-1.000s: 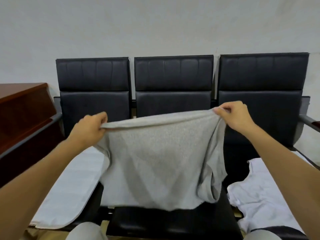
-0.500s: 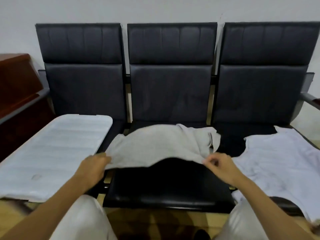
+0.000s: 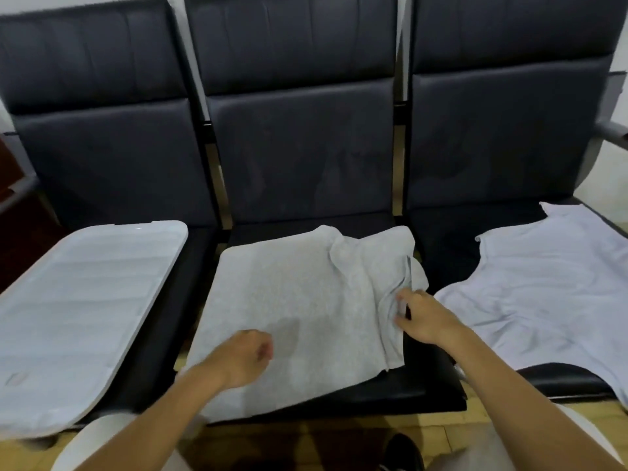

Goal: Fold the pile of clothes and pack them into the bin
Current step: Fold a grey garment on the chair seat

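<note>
A grey garment [image 3: 299, 300] lies spread on the middle black seat [image 3: 407, 392], its right side bunched into folds. My right hand [image 3: 423, 316] pinches that bunched right edge between thumb and fingers. My left hand [image 3: 243, 356] hovers over the garment's front left part with fingers curled, holding nothing. A white sleeveless garment [image 3: 543, 287] lies flat on the right seat. No bin is in view.
A white padded sheet [image 3: 78, 314] covers the left seat and overhangs its front edge. Three black seat backs [image 3: 302, 144] stand behind. A brown wooden desk edge [image 3: 13, 198] shows at far left. My knees and a dark shoe [image 3: 402, 450] are below.
The grey garment, held up in the air by both hands a second ago, now lies flat on the middle seat. My left hand has let go of it. The view has tilted downward.
</note>
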Motion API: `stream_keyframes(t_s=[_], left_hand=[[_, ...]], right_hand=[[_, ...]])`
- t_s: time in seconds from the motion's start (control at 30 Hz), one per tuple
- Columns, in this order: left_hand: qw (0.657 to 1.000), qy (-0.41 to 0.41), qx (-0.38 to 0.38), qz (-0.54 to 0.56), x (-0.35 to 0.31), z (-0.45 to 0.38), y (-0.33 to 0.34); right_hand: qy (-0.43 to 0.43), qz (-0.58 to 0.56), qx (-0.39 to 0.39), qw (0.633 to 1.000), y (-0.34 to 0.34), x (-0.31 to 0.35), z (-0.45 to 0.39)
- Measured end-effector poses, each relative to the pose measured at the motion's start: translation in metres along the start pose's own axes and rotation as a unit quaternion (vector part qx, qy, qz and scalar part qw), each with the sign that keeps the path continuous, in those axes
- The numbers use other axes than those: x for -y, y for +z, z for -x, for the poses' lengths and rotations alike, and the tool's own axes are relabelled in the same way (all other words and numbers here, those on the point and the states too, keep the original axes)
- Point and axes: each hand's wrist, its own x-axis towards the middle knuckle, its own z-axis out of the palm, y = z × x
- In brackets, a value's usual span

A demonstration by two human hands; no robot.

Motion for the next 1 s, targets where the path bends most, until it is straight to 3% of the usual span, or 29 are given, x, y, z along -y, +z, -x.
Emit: stream_keyframes(t_s=[0.23, 0.37, 0.47, 0.53, 0.6, 0.7, 0.77, 0.87, 0.93, 1.0], left_hand=[[0.989, 0.116, -0.045, 0.074, -0.118, -0.1, -0.001], [0.977, 0.167, -0.085, 0.106, -0.173, -0.15, 0.003], [0.976, 0.149, -0.044, 0.155, -0.208, -0.175, 0.011], [0.984, 0.161, -0.005, 0.083, -0.228, -0.179, 0.023], [0.983, 0.172, -0.056, -0.027, -0.237, -0.177, 0.038], [0.972, 0.156, -0.172, -0.027, -0.242, -0.18, 0.05], [0.964, 0.158, -0.212, -0.035, -0.248, -0.189, 0.054], [0.955, 0.184, -0.212, 0.098, -0.252, -0.195, 0.05], [0.927, 0.252, -0.246, 0.127, -0.253, -0.187, 0.049], [0.901, 0.337, -0.259, 0.081, -0.253, -0.169, 0.052]], right_hand=[[0.1, -0.025, -0.112, 0.988, -0.001, -0.002, -0.056], [0.148, 0.003, -0.13, 0.98, -0.014, -0.01, -0.068], [0.171, -0.001, -0.144, 0.975, -0.028, -0.025, -0.065], [0.185, -0.031, -0.154, 0.97, -0.036, -0.04, -0.061], [0.2, -0.058, -0.146, 0.967, -0.039, -0.053, -0.056], [0.197, -0.074, -0.132, 0.969, -0.036, -0.059, -0.055], [0.183, -0.107, -0.147, 0.966, -0.035, -0.06, -0.059], [0.179, -0.203, -0.154, 0.95, -0.041, -0.056, -0.06], [0.181, -0.361, -0.146, 0.903, -0.052, -0.053, -0.057], [0.173, -0.467, -0.125, 0.858, -0.061, -0.054, -0.051]])
